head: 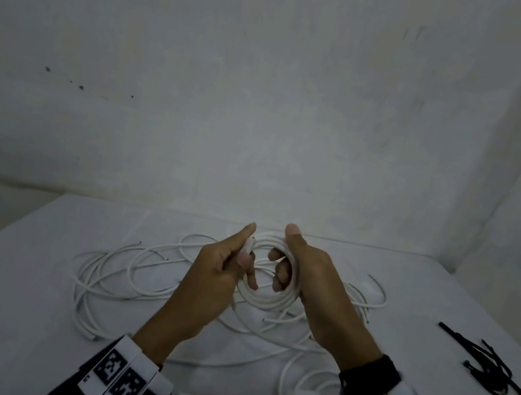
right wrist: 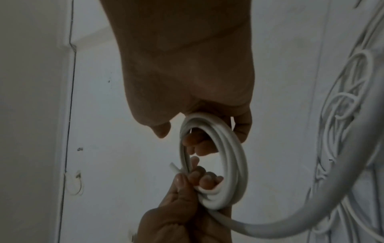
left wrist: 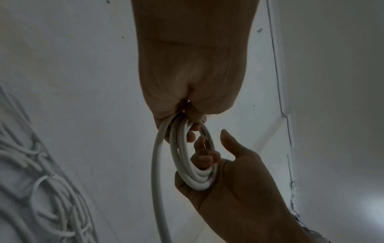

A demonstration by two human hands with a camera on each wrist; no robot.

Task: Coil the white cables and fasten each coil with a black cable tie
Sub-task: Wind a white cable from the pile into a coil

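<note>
A small coil of white cable (head: 267, 302) hangs above the table, held between both hands. My left hand (head: 234, 257) grips the coil's left side, thumb on top and fingers curled through the ring. My right hand (head: 294, 258) grips the right side, thumb raised and fingers hooked inside. In the left wrist view the coil (left wrist: 199, 180) lies in the right palm, and a loose strand (left wrist: 155, 189) drops from the left hand (left wrist: 187, 125). In the right wrist view the coil (right wrist: 234, 164) shows a cut end (right wrist: 172, 166) by the left thumb; its tail (right wrist: 290, 222) trails away. The right hand (right wrist: 199, 141) is above.
Several loose white cables (head: 116, 277) sprawl tangled over the white table (head: 30, 250) beneath and around the hands. A bunch of black cable ties (head: 494, 370) lies at the right edge. White walls close off the back and right.
</note>
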